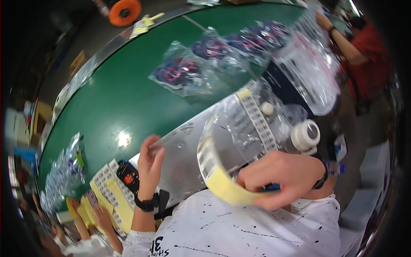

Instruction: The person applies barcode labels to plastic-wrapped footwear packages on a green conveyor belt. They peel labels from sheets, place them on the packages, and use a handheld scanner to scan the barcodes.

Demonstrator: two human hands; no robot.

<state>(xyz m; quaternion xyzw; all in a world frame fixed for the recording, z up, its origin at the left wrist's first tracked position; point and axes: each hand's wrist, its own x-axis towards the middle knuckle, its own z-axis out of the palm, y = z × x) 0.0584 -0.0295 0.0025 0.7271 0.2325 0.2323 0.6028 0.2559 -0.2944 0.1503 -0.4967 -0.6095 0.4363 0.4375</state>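
Observation:
My right hand (pixel 278 175) is closed on the lower end of a curved yellow label strip (pixel 227 186). The strip arcs up and away, with printed white labels on its upper part. Over the near edge of a silver metal work surface (pixel 184 150), my left hand (pixel 150 165) is raised, fingers bent and apart, with nothing seen in it. A sheet of small labels (pixel 259 122) lies across clear plastic bags (pixel 239 124) on the metal. To the left of my left wrist rests a dark phone (pixel 127 175) with a lit screen.
Bagged dark-and-pink items (pixel 182 73) lie along the green conveyor belt (pixel 115 98). A white lidded bottle (pixel 305 136) stands by my right forearm. Clear bags (pixel 310 73) pile at the far right near a co-worker in red (pixel 368 55). Another person's hands (pixel 102 218) handle yellow sheets at lower left.

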